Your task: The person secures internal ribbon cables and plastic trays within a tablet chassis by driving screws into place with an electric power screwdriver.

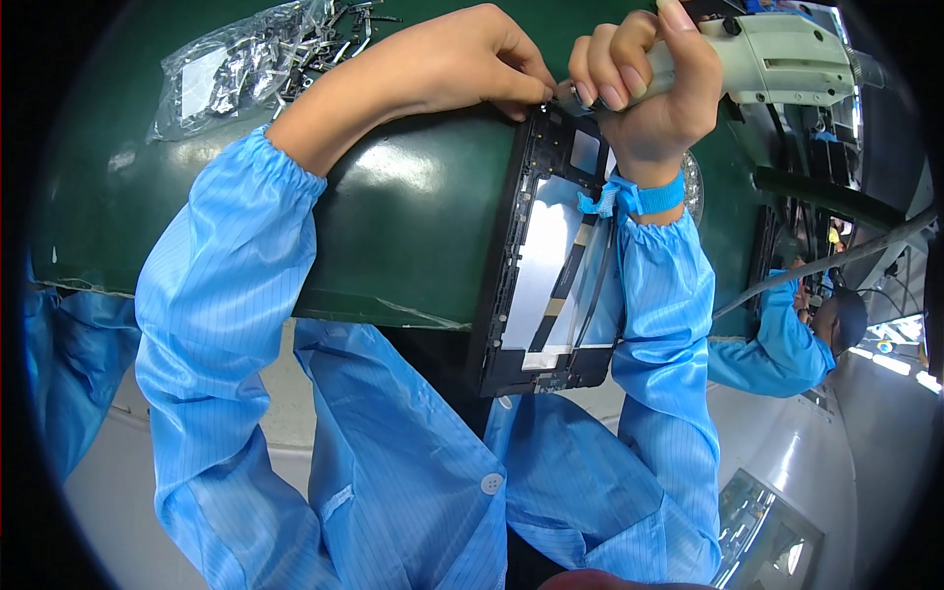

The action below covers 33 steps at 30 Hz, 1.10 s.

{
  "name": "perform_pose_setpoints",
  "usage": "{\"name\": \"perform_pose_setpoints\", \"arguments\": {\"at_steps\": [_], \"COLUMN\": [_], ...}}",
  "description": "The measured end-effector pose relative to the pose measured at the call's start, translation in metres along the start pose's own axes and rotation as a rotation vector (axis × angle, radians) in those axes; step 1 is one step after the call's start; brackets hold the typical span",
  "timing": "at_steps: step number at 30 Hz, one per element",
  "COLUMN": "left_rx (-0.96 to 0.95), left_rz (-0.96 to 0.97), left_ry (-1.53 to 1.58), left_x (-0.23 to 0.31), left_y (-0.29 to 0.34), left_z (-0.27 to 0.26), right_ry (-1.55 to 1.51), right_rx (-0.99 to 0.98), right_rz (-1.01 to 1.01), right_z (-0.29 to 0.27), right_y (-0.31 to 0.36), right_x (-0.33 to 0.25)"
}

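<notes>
Head view, left to right: crinkled clear plastic bag (211, 90), small metallic parts (334, 44) beside it; left hand (462, 64), fingertips pinched, anything between them unseen, at the far corner of an opened rectangular device (553, 241), black-framed, silvery-panelled, overhanging the glossy green bench (413, 226); right hand (678, 110), curled around a pale hard-plastic power screwdriver (787, 61). Step in hand: apparently corner screw work, next calling for an aligned tip.

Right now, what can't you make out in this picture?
All in the head view:
What the left hand pinches at the black-framed panel: hidden by its own fingers.
The grip of the pale handheld tool: covered by the right hand.
How many loose metal parts there are: too small, jumbled.
</notes>
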<state>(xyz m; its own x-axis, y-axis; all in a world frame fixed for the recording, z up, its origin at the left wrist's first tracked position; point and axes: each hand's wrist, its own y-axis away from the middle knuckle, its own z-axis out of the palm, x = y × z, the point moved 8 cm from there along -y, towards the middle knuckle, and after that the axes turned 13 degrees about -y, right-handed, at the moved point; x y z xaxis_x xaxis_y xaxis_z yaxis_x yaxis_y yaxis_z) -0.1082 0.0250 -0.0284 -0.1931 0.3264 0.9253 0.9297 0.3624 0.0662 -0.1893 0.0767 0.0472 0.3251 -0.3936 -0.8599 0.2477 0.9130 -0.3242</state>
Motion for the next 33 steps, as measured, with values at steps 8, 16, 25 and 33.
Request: {"name": "perform_pose_setpoints", "arguments": {"at_steps": [8,16,25,33], "left_rx": [0.004,0.019,0.021,0.028], "left_rz": [-0.068,-0.059,-0.089,-0.063], "left_ry": [-0.059,-0.014,-0.039,-0.071], "left_x": [0.0,0.003,0.003,0.006], "left_y": [-0.003,0.001,0.0,0.0], "left_z": [-0.001,-0.001,0.001,-0.001], "right_ry": [-0.022,-0.033,0.001,-0.039], "right_rx": [-0.087,-0.029,0.037,0.017], "right_rz": [-0.016,0.007,0.031,0.013], "right_z": [-0.006,-0.005,-0.006,-0.005], "right_y": [-0.004,-0.002,-0.001,-0.001], "right_x": [0.006,0.006,0.004,0.002]}}
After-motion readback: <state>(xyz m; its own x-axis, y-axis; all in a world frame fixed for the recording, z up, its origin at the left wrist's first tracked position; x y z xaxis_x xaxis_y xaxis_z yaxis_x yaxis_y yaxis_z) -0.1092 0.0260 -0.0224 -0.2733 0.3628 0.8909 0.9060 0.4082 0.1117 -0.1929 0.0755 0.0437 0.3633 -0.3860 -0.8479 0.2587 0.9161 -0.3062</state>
